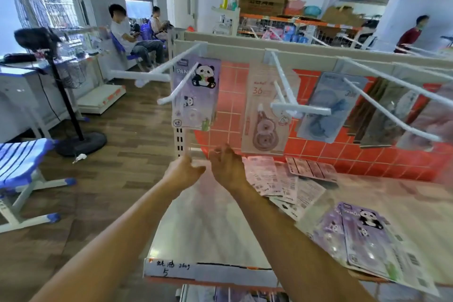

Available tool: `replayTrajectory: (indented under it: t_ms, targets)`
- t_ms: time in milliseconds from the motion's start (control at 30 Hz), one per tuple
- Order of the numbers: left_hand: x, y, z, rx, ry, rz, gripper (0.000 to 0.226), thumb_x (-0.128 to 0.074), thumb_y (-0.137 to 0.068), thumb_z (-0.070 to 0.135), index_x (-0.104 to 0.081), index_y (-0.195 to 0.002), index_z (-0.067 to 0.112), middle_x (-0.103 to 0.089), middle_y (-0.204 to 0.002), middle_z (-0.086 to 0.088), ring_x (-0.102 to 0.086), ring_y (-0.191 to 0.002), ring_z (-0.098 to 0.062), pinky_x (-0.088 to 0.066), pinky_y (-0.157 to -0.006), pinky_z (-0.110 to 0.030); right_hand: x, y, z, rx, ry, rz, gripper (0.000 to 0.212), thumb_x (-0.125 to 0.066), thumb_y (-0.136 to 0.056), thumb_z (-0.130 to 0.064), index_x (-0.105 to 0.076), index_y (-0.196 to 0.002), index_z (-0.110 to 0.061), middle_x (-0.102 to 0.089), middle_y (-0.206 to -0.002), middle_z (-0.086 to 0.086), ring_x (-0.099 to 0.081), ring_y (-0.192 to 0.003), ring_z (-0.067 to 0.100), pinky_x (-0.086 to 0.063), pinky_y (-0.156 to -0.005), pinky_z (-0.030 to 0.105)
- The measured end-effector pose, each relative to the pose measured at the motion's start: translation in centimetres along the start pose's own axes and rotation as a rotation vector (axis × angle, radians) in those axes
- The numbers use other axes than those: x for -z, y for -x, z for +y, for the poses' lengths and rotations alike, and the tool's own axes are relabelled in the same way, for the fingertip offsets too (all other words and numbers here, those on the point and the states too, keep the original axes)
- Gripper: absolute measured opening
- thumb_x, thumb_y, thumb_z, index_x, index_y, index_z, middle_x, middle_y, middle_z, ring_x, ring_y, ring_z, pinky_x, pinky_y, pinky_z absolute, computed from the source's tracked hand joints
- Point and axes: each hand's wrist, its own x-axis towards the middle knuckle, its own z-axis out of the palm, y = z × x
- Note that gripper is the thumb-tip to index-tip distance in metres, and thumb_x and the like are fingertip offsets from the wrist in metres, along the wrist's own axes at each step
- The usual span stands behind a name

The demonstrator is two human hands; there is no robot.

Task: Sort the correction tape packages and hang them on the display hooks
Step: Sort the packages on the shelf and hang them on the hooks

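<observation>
**Status: hanging partly done, both hands empty**

The two forearms reach across the shelf [208, 223]. The left hand [185, 171] and right hand [226, 166] almost meet at its back, fingers loosely extended, holding nothing.

Done: the hung panda package [196, 90], pink package [267, 110] and blue package [328, 105] each occupy a separate hook.

Left: the loose panda packages [367, 240] and the face-down pile [277, 179] lie on the shelf.

The projecting hooks [294, 108] overhang the pile and will likely obstruct lifting. A fan stand [73, 117] stands well apart, on the left.
</observation>
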Motion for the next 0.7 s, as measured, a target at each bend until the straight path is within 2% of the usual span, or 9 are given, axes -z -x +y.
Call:
replayTrajectory:
  t_ms: [67,133,233,300,400,467,633,700]
  targets:
    - [-2.1,0.9,0.6,-0.025,-0.019,-0.023,0.026,-0.062,-0.089,0.026,-0.061,-0.111,0.012,-0.064,-0.109,-0.006,-0.061,-0.099,-0.023,-0.050,-0.086,-0.031,-0.1,1.2,2.2,-0.004,0.075,-0.026,0.029,-0.040,-0.099,-0.025,-0.057,-0.116,-0.009,-0.063,-0.114,0.013,-0.058,-0.105,0.032,-0.043,-0.085,0.033]
    - [-4.1,1.7,1.7,-0.091,-0.057,-0.073,0.024,-0.059,-0.090,0.016,-0.066,-0.111,0.006,-0.067,-0.108,-0.008,-0.061,-0.094,-0.021,-0.049,-0.081,-0.026,0.3,2.4,4.0,-0.002,0.135,-0.034,0.027,-0.041,-0.098,-0.023,-0.060,-0.109,-0.008,-0.065,-0.111,0.013,-0.059,-0.101,0.031,-0.042,-0.078,0.031]
    - [-7.3,2.6,3.3,-0.151,-0.095,-0.121,0.023,-0.054,-0.087,0.003,-0.069,-0.104,0.002,-0.070,-0.102,-0.012,-0.065,-0.092,-0.027,-0.053,-0.084,-0.035,1.9,3.9,6.7,-0.039,0.088,0.001,0.026,-0.043,-0.094,-0.015,-0.064,-0.109,-0.009,-0.068,-0.110,0.010,-0.061,-0.100,0.028,-0.043,-0.078,0.030]
    - [-9.3,3.4,4.6,-0.140,-0.076,-0.113,0.025,-0.056,-0.083,0.006,-0.066,-0.106,0.007,-0.071,-0.092,-0.008,-0.065,-0.089,-0.025,-0.054,-0.083,-0.039,3.8,4.9,8.4,-0.045,0.075,0.032,0.026,-0.045,-0.093,-0.012,-0.065,-0.110,-0.010,-0.068,-0.110,0.008,-0.061,-0.101,0.026,-0.042,-0.080,0.029]
    - [-12.3,5.2,7.0,-0.172,-0.152,-0.088,0.028,-0.058,-0.084,0.018,-0.060,-0.111,0.020,-0.071,-0.099,-0.001,-0.063,-0.099,-0.021,-0.049,-0.085,-0.030,7.0,6.4,11.3,-0.061,0.020,0.098,0.023,-0.050,-0.091,-0.012,-0.068,-0.106,-0.012,-0.070,-0.105,0.005,-0.063,-0.096,0.022,-0.037,-0.073,0.024]
    - [-14.5,6.7,8.7,-0.212,-0.185,-0.139,0.028,-0.058,-0.085,0.018,-0.061,-0.112,0.021,-0.071,-0.102,0.001,-0.063,-0.098,-0.017,-0.046,-0.082,-0.026,9.1,7.3,13.2,-0.099,-0.021,0.155,0.021,-0.052,-0.090,-0.012,-0.069,-0.101,-0.012,-0.071,-0.101,0.004,-0.063,-0.092,0.021,-0.036,-0.069,0.023]
    - [-19.6,10.2,12.1,-0.308,-0.196,-0.304,0.028,-0.062,-0.086,0.026,-0.059,-0.114,0.020,-0.070,-0.100,-0.001,-0.065,-0.088,-0.017,-0.049,-0.079,-0.028,14.2,9.5,18.7,-0.270,-0.048,0.287,0.019,-0.052,-0.091,-0.014,-0.069,-0.100,-0.012,-0.070,-0.100,0.005,-0.063,-0.092,0.021,-0.040,-0.070,0.025]
    - [-21.3,11.4,13.1,-0.364,-0.249,-0.359,0.031,-0.062,-0.088,0.029,-0.057,-0.117,0.021,-0.070,-0.098,0.000,-0.064,-0.091,-0.016,-0.047,-0.078,-0.026,15.9,10.3,20.8,-0.339,-0.060,0.317,0.019,-0.052,-0.091,-0.015,-0.068,-0.100,-0.012,-0.070,-0.099,0.006,-0.063,-0.092,0.023,-0.043,-0.072,0.026]
